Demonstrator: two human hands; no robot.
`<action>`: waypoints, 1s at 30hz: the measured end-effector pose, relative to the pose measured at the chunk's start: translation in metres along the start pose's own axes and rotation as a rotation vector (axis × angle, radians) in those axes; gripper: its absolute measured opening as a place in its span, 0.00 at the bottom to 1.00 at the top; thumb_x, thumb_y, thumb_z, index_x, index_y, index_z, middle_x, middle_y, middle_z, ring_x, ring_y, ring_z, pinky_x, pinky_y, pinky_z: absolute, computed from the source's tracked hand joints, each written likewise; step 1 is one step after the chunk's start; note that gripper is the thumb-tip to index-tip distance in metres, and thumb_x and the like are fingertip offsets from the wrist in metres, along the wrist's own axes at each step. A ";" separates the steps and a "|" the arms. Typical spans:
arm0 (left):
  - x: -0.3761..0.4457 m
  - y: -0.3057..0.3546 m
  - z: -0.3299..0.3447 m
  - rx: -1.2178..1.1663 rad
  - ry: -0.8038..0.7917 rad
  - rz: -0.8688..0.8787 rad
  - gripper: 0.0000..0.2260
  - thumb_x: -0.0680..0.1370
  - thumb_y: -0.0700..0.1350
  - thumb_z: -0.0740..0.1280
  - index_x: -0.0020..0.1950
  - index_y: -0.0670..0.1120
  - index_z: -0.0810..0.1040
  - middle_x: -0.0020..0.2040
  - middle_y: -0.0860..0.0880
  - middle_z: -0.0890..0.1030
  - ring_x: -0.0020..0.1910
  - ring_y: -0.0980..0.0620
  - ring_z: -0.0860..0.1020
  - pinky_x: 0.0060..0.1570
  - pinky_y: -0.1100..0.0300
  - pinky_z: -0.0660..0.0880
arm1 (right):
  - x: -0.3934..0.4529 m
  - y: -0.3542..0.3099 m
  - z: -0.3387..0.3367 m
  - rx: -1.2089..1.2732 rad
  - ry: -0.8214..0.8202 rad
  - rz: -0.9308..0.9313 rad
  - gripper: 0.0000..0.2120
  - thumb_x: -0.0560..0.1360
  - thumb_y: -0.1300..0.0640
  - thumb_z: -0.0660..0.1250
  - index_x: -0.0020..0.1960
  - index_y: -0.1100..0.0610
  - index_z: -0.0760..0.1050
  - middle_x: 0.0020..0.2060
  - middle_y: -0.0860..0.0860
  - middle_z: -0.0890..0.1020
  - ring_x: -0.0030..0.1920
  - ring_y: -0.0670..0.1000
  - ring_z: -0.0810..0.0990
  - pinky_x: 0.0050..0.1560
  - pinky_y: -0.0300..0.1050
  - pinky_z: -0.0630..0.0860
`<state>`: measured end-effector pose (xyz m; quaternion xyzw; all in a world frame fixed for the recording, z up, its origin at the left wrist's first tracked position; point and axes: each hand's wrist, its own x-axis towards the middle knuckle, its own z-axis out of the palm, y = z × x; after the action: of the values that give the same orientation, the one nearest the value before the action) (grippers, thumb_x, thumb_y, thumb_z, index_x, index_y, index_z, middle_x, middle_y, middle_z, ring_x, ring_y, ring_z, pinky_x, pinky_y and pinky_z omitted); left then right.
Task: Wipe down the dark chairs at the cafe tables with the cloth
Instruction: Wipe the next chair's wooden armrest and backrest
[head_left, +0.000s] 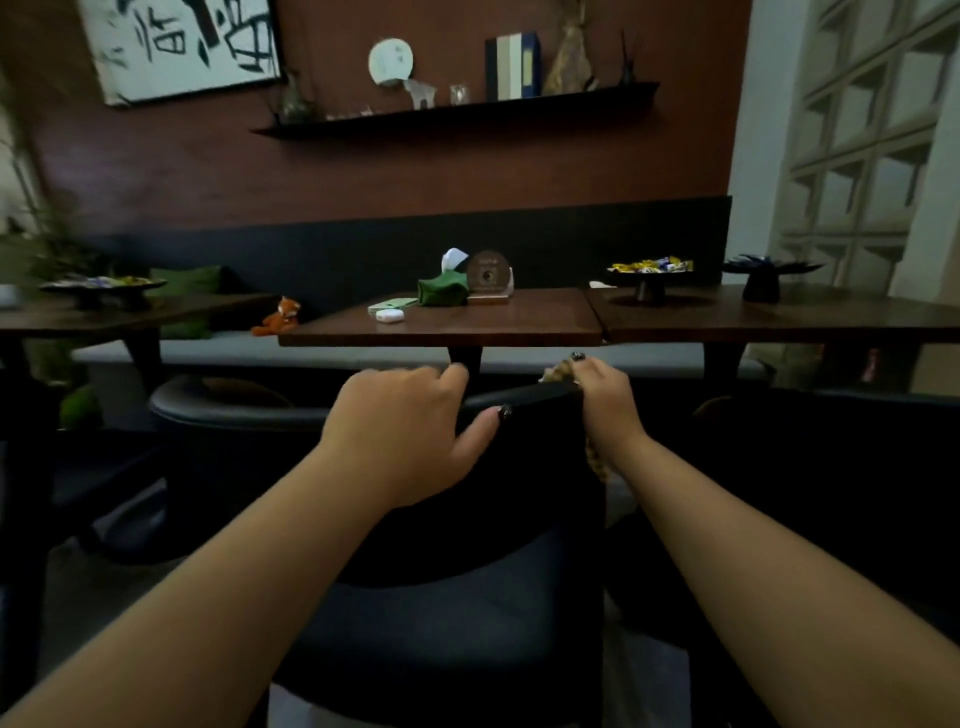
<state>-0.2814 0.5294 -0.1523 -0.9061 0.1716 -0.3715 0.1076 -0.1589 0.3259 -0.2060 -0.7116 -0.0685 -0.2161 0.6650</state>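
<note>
Left hand (402, 426) fingers curled over chair (524, 415) backrest; right hand (602, 397) pinches cloth (558, 371), apparently against backrest.

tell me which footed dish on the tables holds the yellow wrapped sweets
The footed dish on the right table, nearer the middle table. The dark stand beside it shows none, and the left dish is blurred.

A black chair back (524, 415) is gripped by the left hand (400, 421), whose thumbnail is painted dark. A tan, dark-checked cloth (597, 465) is held by the right hand (605, 397). Below the hands, a dark blue-grey seat (441, 623) is seen. Beyond them, a reddish-brown table (493, 319) is shown with a green pouch (442, 292).
</note>
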 end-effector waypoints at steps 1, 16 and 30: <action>-0.001 -0.003 0.003 0.003 -0.010 0.001 0.27 0.73 0.68 0.40 0.43 0.52 0.71 0.31 0.56 0.73 0.27 0.57 0.69 0.27 0.60 0.60 | 0.000 -0.012 -0.001 -0.033 -0.046 -0.042 0.17 0.81 0.56 0.56 0.46 0.65 0.79 0.42 0.58 0.84 0.42 0.50 0.81 0.46 0.45 0.76; -0.012 -0.039 0.001 -0.196 -0.117 0.078 0.32 0.71 0.72 0.37 0.55 0.60 0.73 0.42 0.59 0.78 0.38 0.62 0.76 0.32 0.66 0.69 | 0.000 -0.062 0.006 -0.638 -0.506 -0.229 0.19 0.79 0.57 0.58 0.34 0.49 0.80 0.34 0.43 0.81 0.41 0.47 0.78 0.46 0.48 0.74; -0.028 -0.165 0.025 -0.574 -0.351 0.280 0.30 0.68 0.78 0.47 0.52 0.61 0.76 0.36 0.54 0.80 0.32 0.58 0.77 0.31 0.60 0.75 | -0.029 -0.112 0.072 -0.732 -0.361 -0.242 0.16 0.80 0.56 0.58 0.40 0.58 0.82 0.37 0.47 0.84 0.41 0.46 0.82 0.46 0.45 0.78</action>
<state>-0.2446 0.6933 -0.1343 -0.9170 0.3703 -0.1287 -0.0734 -0.2121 0.4139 -0.1160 -0.9141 -0.1855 -0.1747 0.3155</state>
